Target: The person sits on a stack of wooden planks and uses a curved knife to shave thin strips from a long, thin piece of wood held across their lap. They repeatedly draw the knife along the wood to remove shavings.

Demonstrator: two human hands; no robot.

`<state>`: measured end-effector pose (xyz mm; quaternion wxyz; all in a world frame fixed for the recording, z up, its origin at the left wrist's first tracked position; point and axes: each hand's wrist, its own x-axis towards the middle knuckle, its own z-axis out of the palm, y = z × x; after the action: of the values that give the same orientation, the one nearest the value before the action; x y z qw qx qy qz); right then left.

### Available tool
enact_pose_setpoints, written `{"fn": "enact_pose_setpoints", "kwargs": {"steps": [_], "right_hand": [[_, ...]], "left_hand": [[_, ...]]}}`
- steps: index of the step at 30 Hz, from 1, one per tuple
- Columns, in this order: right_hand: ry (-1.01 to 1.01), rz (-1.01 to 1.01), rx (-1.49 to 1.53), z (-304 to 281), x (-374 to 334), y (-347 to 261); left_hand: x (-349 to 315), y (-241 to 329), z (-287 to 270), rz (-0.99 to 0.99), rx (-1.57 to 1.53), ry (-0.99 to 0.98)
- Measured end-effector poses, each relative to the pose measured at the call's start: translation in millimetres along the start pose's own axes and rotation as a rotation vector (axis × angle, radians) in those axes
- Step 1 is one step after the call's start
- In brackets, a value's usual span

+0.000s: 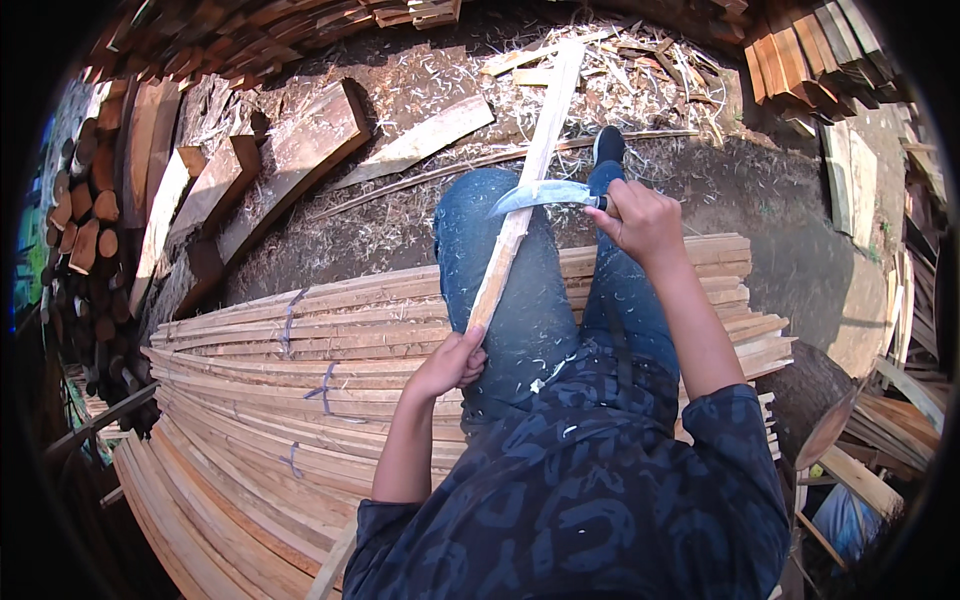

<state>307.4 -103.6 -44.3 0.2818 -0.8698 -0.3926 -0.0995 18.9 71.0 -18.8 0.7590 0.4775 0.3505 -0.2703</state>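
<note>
Wood strip (543,143), prob. light & stiff, best held at 7 o'clock end, clasped there by L grip (451,365); knife (550,193) clenched by R grip (641,226).

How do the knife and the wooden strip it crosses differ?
The knife is curved and bluish-grey; the wooden strip is pale and nearly straight. The strip is clearly longer than the knife. The knife, in the right hand, points left; the strip, held at its near end by the left hand, points forward. Both are handheld.
</note>
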Motion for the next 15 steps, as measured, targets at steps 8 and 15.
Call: {"fn": "enact_pose_setpoints", "kwargs": {"steps": [8, 15], "right_hand": [[-0.002, 0.085, -0.061, -27, 21, 9], [-0.184, -0.168, 0.093, -21, -26, -52]], "left_hand": [[1, -5, -8, -0.019, -0.059, -0.08], [5, -8, -12, -0.032, -0.07, -0.1]]}}
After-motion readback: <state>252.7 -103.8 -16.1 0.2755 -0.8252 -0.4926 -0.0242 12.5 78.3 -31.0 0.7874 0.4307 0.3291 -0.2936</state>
